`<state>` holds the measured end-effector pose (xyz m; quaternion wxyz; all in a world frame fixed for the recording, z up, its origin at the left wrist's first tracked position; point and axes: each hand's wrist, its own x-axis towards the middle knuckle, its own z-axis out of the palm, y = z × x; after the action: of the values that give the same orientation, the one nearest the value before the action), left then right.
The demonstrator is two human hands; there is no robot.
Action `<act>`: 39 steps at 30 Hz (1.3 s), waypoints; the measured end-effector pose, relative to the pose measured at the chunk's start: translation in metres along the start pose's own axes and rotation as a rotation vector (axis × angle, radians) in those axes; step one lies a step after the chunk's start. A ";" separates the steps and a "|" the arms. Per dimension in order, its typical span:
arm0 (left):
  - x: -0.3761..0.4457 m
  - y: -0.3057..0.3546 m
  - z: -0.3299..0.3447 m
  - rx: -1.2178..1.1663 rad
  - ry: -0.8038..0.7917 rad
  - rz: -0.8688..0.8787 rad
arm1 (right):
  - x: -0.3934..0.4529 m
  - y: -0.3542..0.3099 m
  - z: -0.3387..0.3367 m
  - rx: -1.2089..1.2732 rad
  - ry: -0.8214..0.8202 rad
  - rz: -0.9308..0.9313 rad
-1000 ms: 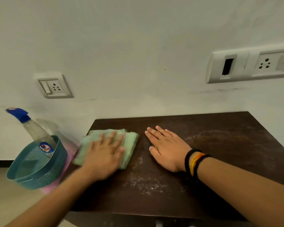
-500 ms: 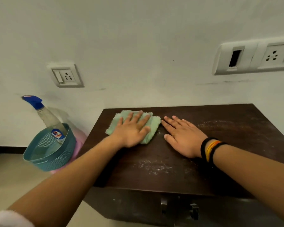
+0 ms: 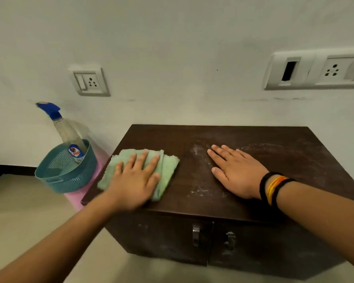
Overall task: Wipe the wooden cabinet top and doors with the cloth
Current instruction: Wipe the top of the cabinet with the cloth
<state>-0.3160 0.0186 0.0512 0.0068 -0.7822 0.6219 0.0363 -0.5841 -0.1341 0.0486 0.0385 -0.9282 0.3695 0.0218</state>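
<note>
A dark wooden cabinet stands against the wall, and its top (image 3: 274, 160) carries streaks of white dust. A folded light green cloth (image 3: 168, 166) lies on the left part of the top, near the front left edge. My left hand (image 3: 135, 180) presses flat on the cloth with its fingers spread. My right hand (image 3: 235, 170) rests palm down on the bare wood to the right, clear of the cloth, with bands on its wrist. Below the top, the two doors (image 3: 161, 237) are shut and look dusty, with metal handles (image 3: 196, 234) at the middle.
Left of the cabinet, a teal mesh basket (image 3: 70, 180) sits on a pink stool (image 3: 78, 196) and holds a spray bottle (image 3: 67, 135) with a blue nozzle. The wall carries a socket (image 3: 89, 80) and a switch panel (image 3: 315, 70). Beige floor lies in front.
My left hand has slid the cloth from the back of the top, beside my right hand, toward the front left edge. The right hand stayed put. The view pulled back, showing the doors.
</note>
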 end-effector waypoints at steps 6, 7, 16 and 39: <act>-0.002 0.069 -0.006 -0.011 -0.013 0.175 | -0.022 -0.024 0.002 0.058 -0.017 0.080; 0.001 0.057 -0.014 -0.012 -0.032 0.104 | -0.024 -0.027 0.001 0.075 -0.023 0.078; -0.049 0.061 -0.001 0.027 -0.060 0.357 | -0.035 -0.024 -0.003 0.039 -0.026 -0.005; 0.065 0.076 -0.021 0.005 -0.041 0.097 | -0.043 0.052 -0.015 -0.048 0.048 0.026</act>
<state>-0.3739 -0.0632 0.0705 0.0194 -0.7502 0.6589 0.0510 -0.6508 -0.1440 0.0634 0.0070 -0.9242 0.3818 0.0087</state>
